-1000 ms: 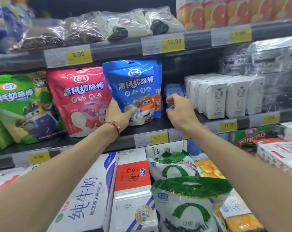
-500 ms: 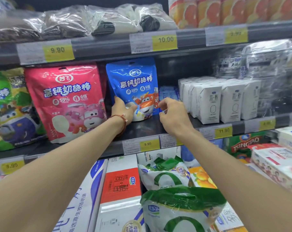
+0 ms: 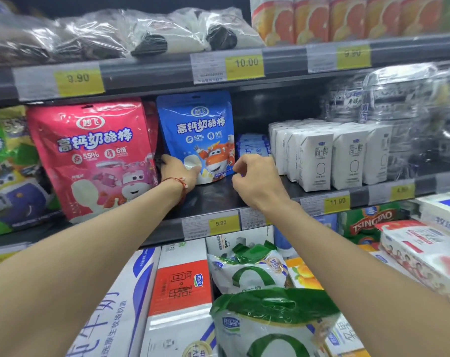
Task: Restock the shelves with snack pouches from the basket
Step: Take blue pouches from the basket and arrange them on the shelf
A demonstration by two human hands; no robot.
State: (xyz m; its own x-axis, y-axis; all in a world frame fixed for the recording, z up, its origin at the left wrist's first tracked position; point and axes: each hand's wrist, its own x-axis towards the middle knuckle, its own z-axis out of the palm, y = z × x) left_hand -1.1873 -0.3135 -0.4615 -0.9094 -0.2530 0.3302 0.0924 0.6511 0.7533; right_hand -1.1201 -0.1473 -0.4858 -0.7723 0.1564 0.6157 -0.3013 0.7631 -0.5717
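Note:
A blue snack pouch point(image 3: 198, 124) stands upright on the dark middle shelf point(image 3: 218, 199), set back from the front edge. My left hand point(image 3: 178, 172) grips its lower left corner, thumb across the front. My right hand point(image 3: 257, 179) is at the lower right corner with curled fingers that pinch the pouch's edge. A pink pouch point(image 3: 95, 155) of the same kind stands just to the left, and a green one point(image 3: 7, 171) stands further left. The basket is out of view.
Small blue packs point(image 3: 252, 145) lie behind my right hand, with white cartons point(image 3: 321, 155) to their right. Wrapped goods fill the top shelf. Below are milk boxes point(image 3: 182, 287) and green-topped bags point(image 3: 270, 305). Price tags line the shelf edges.
The blue pouch has gone further back on the shelf. My right hand moved from beside the pouch onto its lower right corner. My left hand kept its hold.

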